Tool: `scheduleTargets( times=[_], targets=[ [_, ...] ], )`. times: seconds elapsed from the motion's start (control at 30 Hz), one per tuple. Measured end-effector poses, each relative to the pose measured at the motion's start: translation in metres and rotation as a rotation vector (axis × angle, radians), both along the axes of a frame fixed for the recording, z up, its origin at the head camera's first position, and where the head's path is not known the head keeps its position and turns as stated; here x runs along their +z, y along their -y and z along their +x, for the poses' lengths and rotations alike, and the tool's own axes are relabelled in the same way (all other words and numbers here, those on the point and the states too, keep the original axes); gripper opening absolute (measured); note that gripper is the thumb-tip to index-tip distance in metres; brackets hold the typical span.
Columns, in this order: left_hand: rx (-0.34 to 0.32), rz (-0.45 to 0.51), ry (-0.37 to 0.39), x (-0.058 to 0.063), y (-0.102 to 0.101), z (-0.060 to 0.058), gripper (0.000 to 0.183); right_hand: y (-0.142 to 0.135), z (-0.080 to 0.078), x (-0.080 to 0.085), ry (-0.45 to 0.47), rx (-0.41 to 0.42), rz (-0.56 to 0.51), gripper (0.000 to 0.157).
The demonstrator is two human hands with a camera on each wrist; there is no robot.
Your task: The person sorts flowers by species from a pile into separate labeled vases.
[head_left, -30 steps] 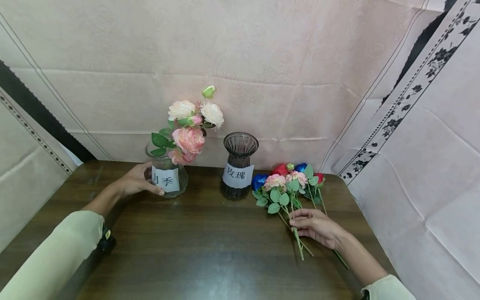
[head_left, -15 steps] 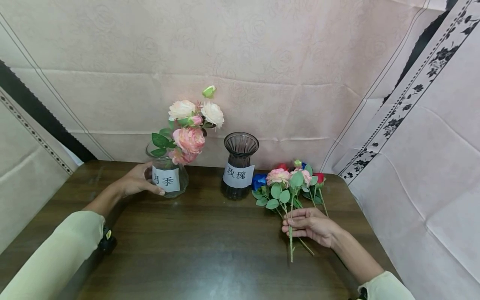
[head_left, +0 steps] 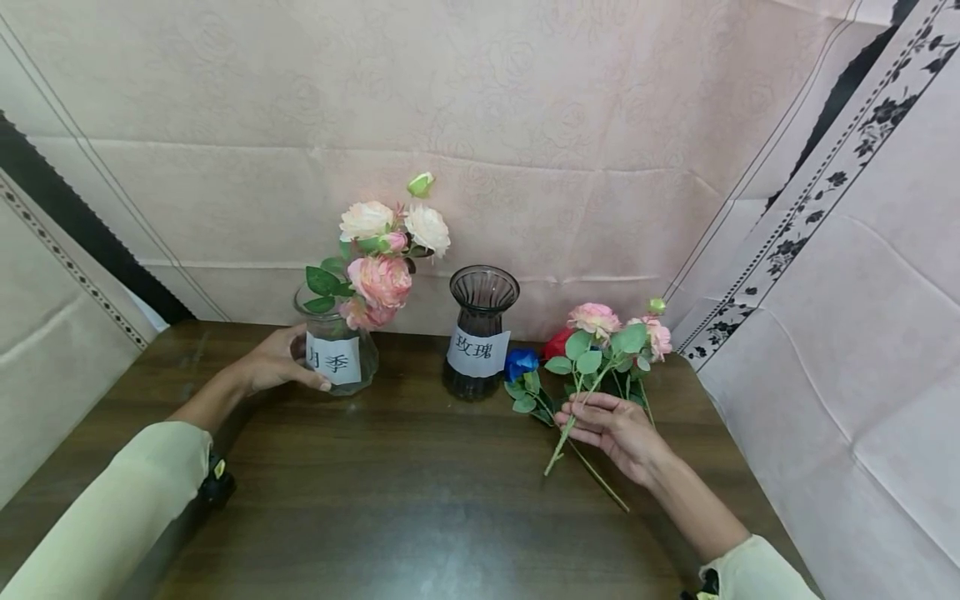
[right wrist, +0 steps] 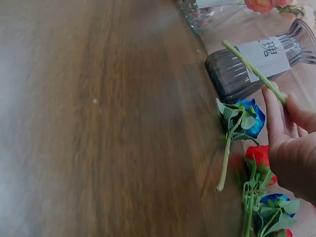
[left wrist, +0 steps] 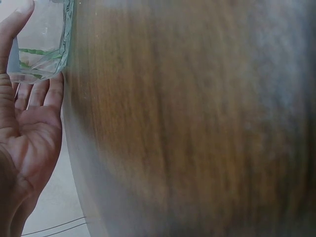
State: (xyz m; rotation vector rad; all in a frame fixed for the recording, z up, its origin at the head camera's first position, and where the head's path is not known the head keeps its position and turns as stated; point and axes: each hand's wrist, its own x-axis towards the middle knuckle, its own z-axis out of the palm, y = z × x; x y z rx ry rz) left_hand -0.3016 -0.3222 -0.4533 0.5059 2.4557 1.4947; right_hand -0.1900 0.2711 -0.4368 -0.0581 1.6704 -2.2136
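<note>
My left hand (head_left: 273,360) holds the clear glass vase (head_left: 366,367) at the left, thumb along its front label and fingers behind. Out of this vase rise white and pink flowers (head_left: 380,282) with green leaves. In the left wrist view, green stem ends show through the glass base (left wrist: 57,61). My right hand (head_left: 618,433) pinches the green stem of a pink flower spray (head_left: 595,320) with two blooms and a bud, raised over the flowers at the right. In the right wrist view the stem (right wrist: 252,68) slants from the fingertips across the dark vase (right wrist: 229,81).
The dark ribbed glass vase with a white label (head_left: 477,353) stands between the hands, no flowers in it. Beside it lie a blue rose (head_left: 521,364), a red rose (head_left: 557,343) and another blue one (right wrist: 276,198). Pale patterned cloth (head_left: 525,208) hangs behind the brown table (head_left: 360,500).
The right hand has lifted the pink spray up off the other flowers and tilted its blooms to the right, stem end to the left. The left hand stays on the clear vase.
</note>
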Motion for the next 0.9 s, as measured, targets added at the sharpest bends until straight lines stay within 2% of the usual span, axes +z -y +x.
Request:
scheduleTargets(
  times=[0.17, 0.37, 0.63, 0.9],
  targets=[
    [0.002, -0.01, 0.001, 0.0, 0.0, 0.0, 0.1, 0.009, -0.005, 0.003, -0.021, -0.117, -0.054, 0.025],
    [0.007, -0.017, -0.002, -0.001, 0.001, 0.0, 0.099, 0.02, -0.013, 0.015, -0.078, -0.204, -0.133, 0.023],
    [0.004, -0.009, -0.001, -0.001, 0.001, 0.0, 0.097, 0.04, -0.025, 0.038, -0.145, -0.276, -0.224, 0.03],
    [0.003, -0.006, -0.002, -0.001, 0.0, 0.0, 0.095, 0.058, -0.035, 0.064, -0.179, -0.374, -0.323, 0.02]
  ],
)
